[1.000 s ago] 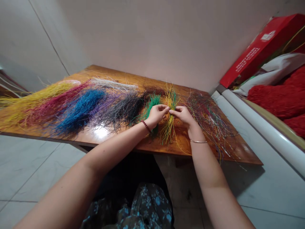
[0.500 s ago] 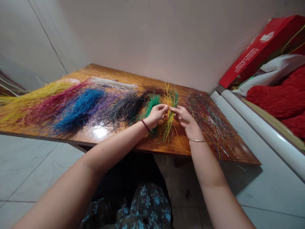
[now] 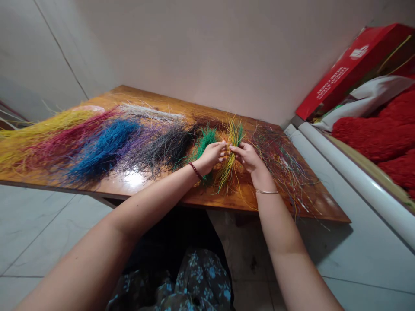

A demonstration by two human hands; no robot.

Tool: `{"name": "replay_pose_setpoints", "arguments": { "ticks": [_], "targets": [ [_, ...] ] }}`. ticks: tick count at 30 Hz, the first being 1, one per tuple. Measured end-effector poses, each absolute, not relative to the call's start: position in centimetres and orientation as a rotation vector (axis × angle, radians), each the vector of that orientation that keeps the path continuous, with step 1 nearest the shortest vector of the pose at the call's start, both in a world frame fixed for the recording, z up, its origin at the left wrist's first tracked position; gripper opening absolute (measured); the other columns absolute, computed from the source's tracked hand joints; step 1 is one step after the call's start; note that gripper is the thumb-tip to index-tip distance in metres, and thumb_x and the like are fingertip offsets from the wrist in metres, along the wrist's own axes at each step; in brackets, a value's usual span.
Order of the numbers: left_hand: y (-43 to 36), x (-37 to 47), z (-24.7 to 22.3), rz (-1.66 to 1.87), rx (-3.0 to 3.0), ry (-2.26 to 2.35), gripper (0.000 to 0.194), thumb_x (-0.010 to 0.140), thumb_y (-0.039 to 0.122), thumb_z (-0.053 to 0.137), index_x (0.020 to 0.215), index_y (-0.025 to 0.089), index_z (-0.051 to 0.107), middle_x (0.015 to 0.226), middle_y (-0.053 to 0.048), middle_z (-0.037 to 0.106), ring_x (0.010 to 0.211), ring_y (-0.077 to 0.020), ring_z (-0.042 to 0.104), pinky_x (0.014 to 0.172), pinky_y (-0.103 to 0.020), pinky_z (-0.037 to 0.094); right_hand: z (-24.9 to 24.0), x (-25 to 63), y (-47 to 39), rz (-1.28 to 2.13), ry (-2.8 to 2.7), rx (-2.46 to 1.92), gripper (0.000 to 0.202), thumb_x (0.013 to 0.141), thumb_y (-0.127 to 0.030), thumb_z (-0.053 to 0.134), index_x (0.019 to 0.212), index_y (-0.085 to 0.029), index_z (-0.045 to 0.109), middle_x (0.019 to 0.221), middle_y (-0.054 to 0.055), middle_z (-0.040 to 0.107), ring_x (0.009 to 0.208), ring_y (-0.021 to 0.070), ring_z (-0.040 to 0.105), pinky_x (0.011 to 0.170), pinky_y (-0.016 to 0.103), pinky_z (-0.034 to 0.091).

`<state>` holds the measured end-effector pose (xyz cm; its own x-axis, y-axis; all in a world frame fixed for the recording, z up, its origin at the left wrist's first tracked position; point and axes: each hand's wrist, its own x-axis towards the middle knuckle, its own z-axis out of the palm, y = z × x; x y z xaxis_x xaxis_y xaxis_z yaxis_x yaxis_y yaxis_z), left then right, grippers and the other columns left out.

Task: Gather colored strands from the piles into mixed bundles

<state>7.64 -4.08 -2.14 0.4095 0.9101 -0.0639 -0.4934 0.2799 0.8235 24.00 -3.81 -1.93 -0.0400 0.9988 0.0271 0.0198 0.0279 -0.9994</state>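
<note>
A loose bundle of yellow strands (image 3: 229, 168), with some green ones mixed in, stands out between my hands above the table's front half. My right hand (image 3: 247, 156) is closed around its middle, thumb and fingers pinching it. At the bundle's left side, my left hand (image 3: 212, 156) has its thumb and fingertips pressed together. Whatever it pinches there is too fine to make out. A pile of green strands (image 3: 205, 140) lies behind and under my left hand. To the right of my right hand spreads a tangle of mixed dark and coloured strands (image 3: 282, 160).
Along the wooden table (image 3: 330, 207) lie piles of black strands (image 3: 168, 147), purple strands (image 3: 138, 140), blue strands (image 3: 103, 147), magenta strands (image 3: 71, 134), yellow strands (image 3: 22, 147) and white strands (image 3: 152, 113). A red box (image 3: 343, 69) and red fibre (image 3: 363, 138) are at right.
The view has shifted slightly. My left fingertips have moved a little along the left side of the yellow bundle; my right hand keeps its pinch on it.
</note>
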Motion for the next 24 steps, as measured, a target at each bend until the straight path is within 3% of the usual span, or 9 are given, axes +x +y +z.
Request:
{"name": "replay_pose_setpoints", "arguments": {
  "ticks": [4, 7, 13, 24],
  "targets": [
    [-3.9, 7.61, -1.94, 0.995, 0.849, 0.674, 0.046, 0.091, 0.059, 0.052, 0.087, 0.014, 0.061, 0.081, -0.008, 0.064, 0.069, -0.0113, 0.06, 0.059, -0.019, 0.047, -1.93, 23.9, -3.89, 1.152, -1.304, -1.218, 0.041, 0.058, -0.042, 0.086, 0.082, -0.017, 0.065, 0.08, 0.001, 0.065, 0.06, 0.0074, 0.053, 0.05, 0.018, 0.04],
    [-4.03, 7.58, -1.88, 1.014, 0.939, 0.701, 0.053, 0.082, 0.066, 0.059, 0.088, 0.014, 0.062, 0.087, -0.009, 0.066, 0.071, -0.0115, 0.061, 0.057, -0.019, 0.046, -2.0, 23.86, -3.88, 1.086, -1.336, -1.231, 0.041, 0.059, -0.044, 0.086, 0.077, -0.016, 0.061, 0.073, 0.0, 0.062, 0.057, 0.0071, 0.05, 0.049, 0.019, 0.039],
    [-4.36, 7.53, -2.09, 1.152, 1.211, 0.817, 0.039, 0.072, 0.045, 0.079, 0.088, 0.011, 0.068, 0.088, -0.008, 0.066, 0.07, -0.0101, 0.057, 0.055, -0.018, 0.045, -2.13, 23.95, -3.83, 1.021, -1.424, -1.205, 0.041, 0.06, -0.045, 0.084, 0.082, -0.016, 0.065, 0.075, 0.002, 0.063, 0.061, 0.0091, 0.052, 0.05, 0.02, 0.041],
    [-4.17, 7.33, -1.83, 1.146, 1.168, 0.719, 0.015, 0.085, 0.026, 0.068, 0.083, 0.012, 0.062, 0.081, -0.003, 0.06, 0.065, -0.0065, 0.051, 0.055, -0.016, 0.041, -1.33, 23.84, -4.26, 1.338, -1.163, -1.142, 0.033, 0.059, -0.034, 0.087, 0.079, -0.02, 0.065, 0.076, -0.001, 0.063, 0.058, 0.006, 0.051, 0.051, 0.017, 0.045]
  ]
}}
